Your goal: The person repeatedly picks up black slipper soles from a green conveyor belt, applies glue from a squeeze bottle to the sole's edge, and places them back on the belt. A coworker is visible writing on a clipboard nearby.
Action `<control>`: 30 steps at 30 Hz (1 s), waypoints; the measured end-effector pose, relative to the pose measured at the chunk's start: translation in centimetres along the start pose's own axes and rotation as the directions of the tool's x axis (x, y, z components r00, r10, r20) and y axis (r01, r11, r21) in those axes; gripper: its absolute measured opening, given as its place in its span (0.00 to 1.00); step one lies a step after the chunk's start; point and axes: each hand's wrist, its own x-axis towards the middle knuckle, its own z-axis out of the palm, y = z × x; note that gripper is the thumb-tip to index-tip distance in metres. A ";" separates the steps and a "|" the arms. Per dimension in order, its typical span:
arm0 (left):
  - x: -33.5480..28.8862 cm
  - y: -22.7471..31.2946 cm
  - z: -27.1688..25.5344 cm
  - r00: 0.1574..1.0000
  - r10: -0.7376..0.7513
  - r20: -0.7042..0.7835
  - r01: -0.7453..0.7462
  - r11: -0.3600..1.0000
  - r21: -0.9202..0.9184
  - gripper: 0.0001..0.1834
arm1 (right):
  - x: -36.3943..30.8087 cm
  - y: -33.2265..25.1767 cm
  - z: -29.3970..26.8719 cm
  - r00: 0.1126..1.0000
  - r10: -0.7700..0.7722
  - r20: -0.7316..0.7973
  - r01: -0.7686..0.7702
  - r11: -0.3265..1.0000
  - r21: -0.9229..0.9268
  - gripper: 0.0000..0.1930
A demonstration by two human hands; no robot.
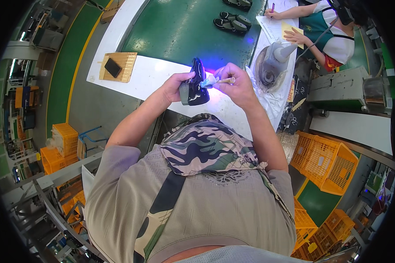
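Above the edge of the white worktable [149,74], my left hand [175,87] is closed round a glossy black shoe [199,90] with a grey-green sole. Closed in my right hand [238,85] is a thin brush-like tool [227,80] with a pale handle. The whitish-blue end of this tool touches or nearly touches the shoe's upper; I cannot tell which. Bluish-violet light falls on the table behind both hands. Fingers on the far side of the shoe are hidden.
A grime-coated grey pot [267,72] with a pale conical spout stands to the right. Black shoes [232,24] sit on the green belt [175,30]. A dark phone [113,67] lies on a slatted mat [127,61]. A co-worker's hand [274,13] writes on paper. Orange crates [324,162] stand at right.
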 end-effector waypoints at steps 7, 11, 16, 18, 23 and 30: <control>0.0 -2.0 0.9 0.995 0.092 -0.035 -0.095 0.990 -0.108 0.24 | -1.0 -0.3 -1.4 0.988 -0.118 0.103 0.121 0.992 -0.023 0.13; -0.5 -3.9 2.2 0.978 0.207 0.004 -0.203 0.964 -0.174 0.24 | -1.2 -0.3 -1.9 0.985 -0.119 0.128 0.121 0.993 -0.012 0.13; -0.4 -6.6 2.7 0.936 0.313 -0.160 -0.346 0.897 -0.274 0.21 | -1.4 0.5 -2.5 0.966 -0.188 0.178 0.197 0.980 -0.037 0.13; -0.5 -7.8 2.4 0.930 0.338 -0.144 -0.368 0.866 -0.338 0.22 | -1.3 0.8 -2.7 0.957 -0.211 0.201 0.222 0.974 -0.038 0.13; -1.0 -10.4 1.1 0.922 0.373 -0.107 -0.378 0.801 -0.465 0.27 | -1.3 1.5 -2.6 0.954 -0.182 0.240 0.190 0.982 -0.010 0.13; -2.4 -12.3 2.3 0.867 0.438 -0.237 -0.496 0.727 -0.475 0.32 | -1.3 2.7 -1.4 0.965 -0.141 0.220 0.108 0.982 0.155 0.13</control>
